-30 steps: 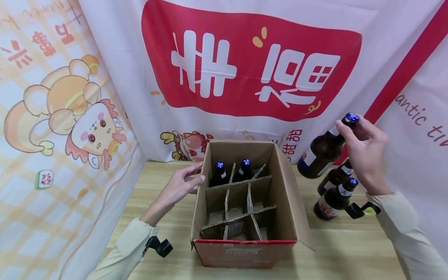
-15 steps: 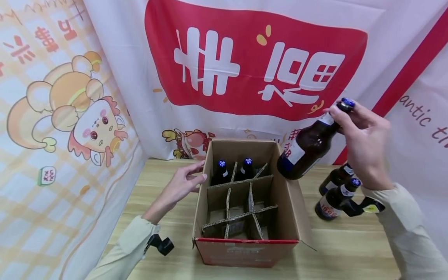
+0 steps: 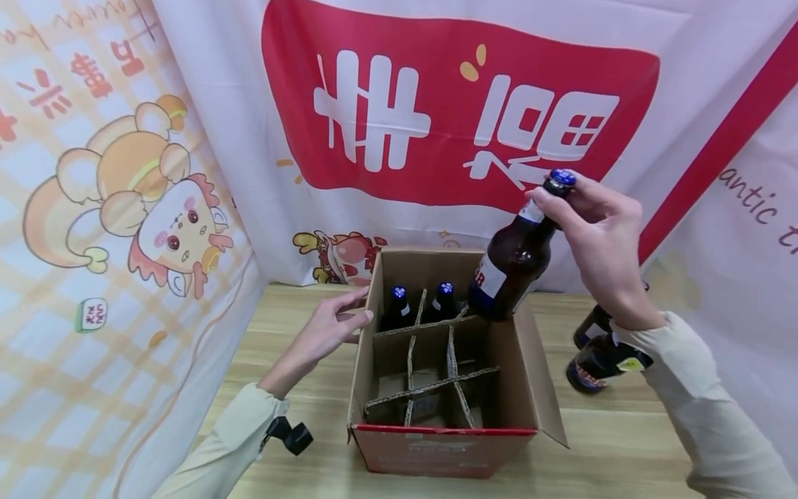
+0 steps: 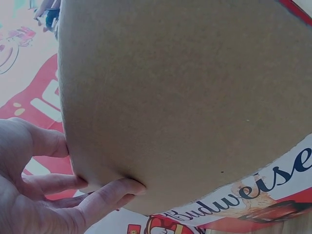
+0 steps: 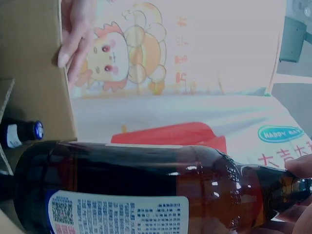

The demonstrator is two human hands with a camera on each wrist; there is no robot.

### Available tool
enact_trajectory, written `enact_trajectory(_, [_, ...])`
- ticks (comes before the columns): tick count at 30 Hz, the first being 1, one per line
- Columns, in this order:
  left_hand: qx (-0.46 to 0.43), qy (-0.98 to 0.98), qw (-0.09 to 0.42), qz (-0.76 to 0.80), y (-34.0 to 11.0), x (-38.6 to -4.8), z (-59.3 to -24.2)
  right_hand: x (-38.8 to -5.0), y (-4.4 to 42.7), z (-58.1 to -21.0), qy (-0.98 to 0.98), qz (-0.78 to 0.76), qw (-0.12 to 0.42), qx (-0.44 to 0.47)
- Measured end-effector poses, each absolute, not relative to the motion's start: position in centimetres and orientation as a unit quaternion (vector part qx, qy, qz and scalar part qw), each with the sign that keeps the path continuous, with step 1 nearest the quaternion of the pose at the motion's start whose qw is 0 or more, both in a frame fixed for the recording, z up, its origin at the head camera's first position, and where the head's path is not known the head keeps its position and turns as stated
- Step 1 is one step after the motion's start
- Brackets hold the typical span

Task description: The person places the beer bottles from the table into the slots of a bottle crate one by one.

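My right hand [image 3: 601, 229] grips a brown beer bottle [image 3: 514, 256] by its neck, just under the blue cap. The bottle leans, its base low and to the left over the back right part of the divided cardboard box [image 3: 442, 450]. In the right wrist view the bottle [image 5: 146, 170] shows its back label. My left hand [image 3: 324, 333] touches the box's left side with mostly extended fingers; in the left wrist view the fingertips press the cardboard side [image 4: 185, 107]. Two capped bottles, a left one [image 3: 397, 310] and a middle one [image 3: 442, 301], stand in the back row.
Right of the box, partly behind my right forearm, two more bottles stand on the wooden table: a nearer one [image 3: 589, 367] and a farther one [image 3: 592, 326]. The right flap [image 3: 542, 374] hangs outward. Printed cloth [image 3: 455, 111] hangs behind the box.
My right hand has carried the bottle left, from above the standing bottles to over the box's back right corner. The left hand stays at the box's left side.
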State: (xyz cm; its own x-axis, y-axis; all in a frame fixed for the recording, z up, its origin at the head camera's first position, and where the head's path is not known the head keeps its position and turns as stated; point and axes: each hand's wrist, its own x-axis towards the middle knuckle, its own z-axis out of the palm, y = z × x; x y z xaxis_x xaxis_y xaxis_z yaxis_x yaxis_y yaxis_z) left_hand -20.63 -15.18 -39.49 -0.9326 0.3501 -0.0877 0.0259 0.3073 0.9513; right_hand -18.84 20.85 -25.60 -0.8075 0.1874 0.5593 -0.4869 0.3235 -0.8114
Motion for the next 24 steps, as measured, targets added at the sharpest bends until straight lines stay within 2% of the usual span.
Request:
enact_trajectory(9, [0.123,0.796,0.144,0.576,-15.3,-20.7,-39.3,-19.7,18.1,-27.6,-0.797,0.540,0.232,0.140])
enact_trajectory(24, [0.119,0.804,0.136,0.567,-15.2,-20.5,-39.3,-20.6,13.8,-29.6,-0.820,0.510,0.169,0.195])
